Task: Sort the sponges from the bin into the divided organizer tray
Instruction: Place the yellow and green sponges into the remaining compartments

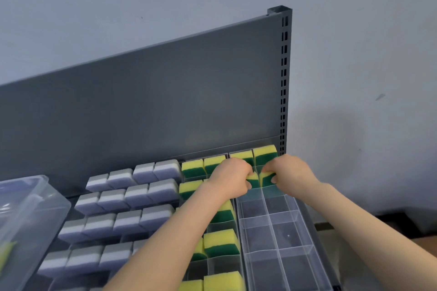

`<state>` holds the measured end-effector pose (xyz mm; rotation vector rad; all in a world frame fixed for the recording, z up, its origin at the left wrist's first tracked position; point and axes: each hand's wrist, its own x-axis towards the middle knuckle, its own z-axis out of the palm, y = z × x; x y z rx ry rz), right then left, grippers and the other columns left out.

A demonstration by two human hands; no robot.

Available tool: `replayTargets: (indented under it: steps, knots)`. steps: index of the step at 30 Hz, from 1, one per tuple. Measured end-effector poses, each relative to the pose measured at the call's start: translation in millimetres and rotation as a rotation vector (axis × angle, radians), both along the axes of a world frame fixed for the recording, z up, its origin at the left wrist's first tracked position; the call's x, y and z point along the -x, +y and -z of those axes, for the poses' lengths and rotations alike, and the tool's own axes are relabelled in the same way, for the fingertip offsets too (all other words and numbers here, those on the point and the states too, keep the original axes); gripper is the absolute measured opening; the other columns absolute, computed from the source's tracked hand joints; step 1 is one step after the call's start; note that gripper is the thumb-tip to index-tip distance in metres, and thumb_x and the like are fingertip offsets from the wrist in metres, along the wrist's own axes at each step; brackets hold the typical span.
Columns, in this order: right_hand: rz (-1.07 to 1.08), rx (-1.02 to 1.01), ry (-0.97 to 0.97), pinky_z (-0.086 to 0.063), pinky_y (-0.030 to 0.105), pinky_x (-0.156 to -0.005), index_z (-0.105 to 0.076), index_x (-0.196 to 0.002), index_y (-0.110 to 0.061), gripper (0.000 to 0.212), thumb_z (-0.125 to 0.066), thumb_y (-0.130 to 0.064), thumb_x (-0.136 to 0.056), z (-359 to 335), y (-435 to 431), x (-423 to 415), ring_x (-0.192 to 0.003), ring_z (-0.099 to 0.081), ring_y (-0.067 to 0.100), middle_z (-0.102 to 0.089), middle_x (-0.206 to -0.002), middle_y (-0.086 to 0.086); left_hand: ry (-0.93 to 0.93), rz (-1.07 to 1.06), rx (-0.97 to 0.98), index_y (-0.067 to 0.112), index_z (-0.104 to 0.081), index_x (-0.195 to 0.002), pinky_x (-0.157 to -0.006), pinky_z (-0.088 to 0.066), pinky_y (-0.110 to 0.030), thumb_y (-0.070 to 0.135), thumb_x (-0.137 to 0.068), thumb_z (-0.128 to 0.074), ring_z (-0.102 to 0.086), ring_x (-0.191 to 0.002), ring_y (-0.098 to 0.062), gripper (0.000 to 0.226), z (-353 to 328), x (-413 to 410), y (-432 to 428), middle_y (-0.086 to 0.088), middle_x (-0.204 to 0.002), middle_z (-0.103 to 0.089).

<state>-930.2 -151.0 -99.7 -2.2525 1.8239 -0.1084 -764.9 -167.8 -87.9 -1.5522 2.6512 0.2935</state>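
At the tray (296, 214), sponges (266, 179) in left hand (230, 177) and right hand (292, 172)

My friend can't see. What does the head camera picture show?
The left hand grips a yellow-green sponge and the right hand a second sponge, side by side at the back of a clear tray. Gray sponges fill slots to the left, beside a clear bin.

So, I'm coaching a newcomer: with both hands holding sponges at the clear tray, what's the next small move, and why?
Likely press both down until seated, then release. The left hand pinches one yellow-green sponge, the right hand a second sponge, both seemingly partway into neighbouring cells of the clear tray.
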Motion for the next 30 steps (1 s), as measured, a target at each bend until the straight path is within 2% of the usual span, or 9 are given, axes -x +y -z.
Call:
replayTargets:
  steps: [3, 7, 11, 14, 16, 21, 26, 28, 30]
  knots:
    - [0.010, 0.053, 0.026, -0.038, 0.026, -0.062, -0.060, -0.117, -0.025, 0.042, -0.047, 0.000, -0.086, 9, 10, -3, -0.079, -0.043, 0.019, -0.058, -0.092, 0.001, 0.020, -0.029, 0.002, 0.015, -0.061, -0.125, -0.086, -0.053, -0.035, 0.020, -0.089, -0.063, -0.061, -0.101, -0.025, 0.036, 5, 0, 3, -0.006, -0.115, -0.065]
    - [0.010, 0.128, -0.051, -0.040, 0.024, -0.063, -0.058, -0.119, -0.026, 0.045, -0.050, 0.002, -0.084, 25, 18, 0, -0.097, -0.050, 0.017, -0.062, -0.102, -0.002, 0.060, -0.069, 0.002, 0.016, -0.058, -0.129, -0.092, -0.050, -0.035, 0.020, -0.090, -0.063, -0.059, -0.111, -0.024, 0.040, 8, 0, 6, -0.006, -0.125, -0.062]
    - [0.012, 0.097, -0.179, -0.051, 0.033, -0.080, -0.057, -0.124, -0.023, 0.040, -0.052, -0.006, -0.089, 25, 16, 9, -0.105, -0.052, 0.020, -0.063, -0.112, 0.002, 0.084, -0.091, -0.002, 0.018, -0.053, -0.134, -0.099, -0.046, -0.036, 0.026, -0.089, -0.064, -0.054, -0.120, -0.023, 0.047, 7, -2, 9, -0.004, -0.133, -0.057]
    - [0.010, 0.049, -0.256, -0.046, 0.032, -0.093, -0.051, -0.133, -0.022, 0.045, -0.060, -0.019, -0.088, 13, 13, 12, -0.117, -0.052, 0.022, -0.059, -0.128, 0.000, 0.139, -0.088, 0.034, 0.021, -0.050, -0.137, -0.105, -0.040, -0.038, 0.035, -0.085, -0.068, -0.043, -0.128, -0.020, 0.057, 2, -6, 15, 0.000, -0.138, -0.052]
    - [0.036, 0.084, -0.304, -0.044, 0.031, -0.095, -0.051, -0.134, -0.023, 0.047, -0.061, -0.024, -0.087, 3, 12, 11, -0.121, -0.051, 0.021, -0.057, -0.132, -0.001, 0.214, -0.122, 0.086, 0.024, -0.049, -0.138, -0.105, -0.038, -0.037, 0.039, -0.083, -0.069, -0.039, -0.130, -0.017, 0.060, -5, -11, 21, 0.004, -0.140, -0.049]
    - [0.051, 0.209, -0.462, -0.044, 0.029, -0.093, -0.057, -0.128, -0.021, 0.041, -0.063, -0.023, -0.087, -15, 26, -8, -0.116, -0.056, 0.018, -0.062, -0.125, -0.002, 0.375, -0.296, 0.238, 0.034, -0.055, -0.130, -0.092, -0.046, -0.032, 0.041, -0.085, -0.065, -0.050, -0.118, -0.011, 0.047, -19, -43, 47, 0.011, -0.132, -0.055]
    - [-0.069, 0.136, -0.471, -0.040, 0.025, -0.099, -0.053, -0.132, -0.023, 0.045, -0.063, -0.025, -0.088, -18, 35, -54, -0.122, -0.052, 0.012, -0.058, -0.131, -0.006, 0.340, -0.461, 0.255, 0.037, -0.055, -0.128, -0.082, -0.046, -0.022, 0.040, -0.087, -0.063, -0.055, -0.108, -0.005, 0.042, -20, -107, 81, 0.014, -0.128, -0.057]
    - [-0.099, 0.127, -0.448, -0.042, 0.028, -0.101, -0.050, -0.134, -0.023, 0.047, -0.062, -0.026, -0.088, -20, 37, -72, -0.122, -0.051, 0.012, -0.056, -0.133, -0.005, 0.339, -0.511, 0.260, 0.037, -0.056, -0.126, -0.082, -0.048, -0.021, 0.038, -0.088, -0.063, -0.057, -0.105, -0.005, 0.039, -22, -133, 95, 0.014, -0.124, -0.059]
    - [-0.123, 0.138, -0.427, -0.043, 0.029, -0.101, -0.050, -0.134, -0.024, 0.047, -0.062, -0.027, -0.088, -23, 41, -92, -0.122, -0.052, 0.013, -0.056, -0.133, -0.004, 0.341, -0.566, 0.268, 0.037, -0.057, -0.125, -0.086, -0.051, -0.027, 0.037, -0.088, -0.062, -0.057, -0.106, -0.007, 0.037, -26, -159, 108, 0.013, -0.123, -0.060]
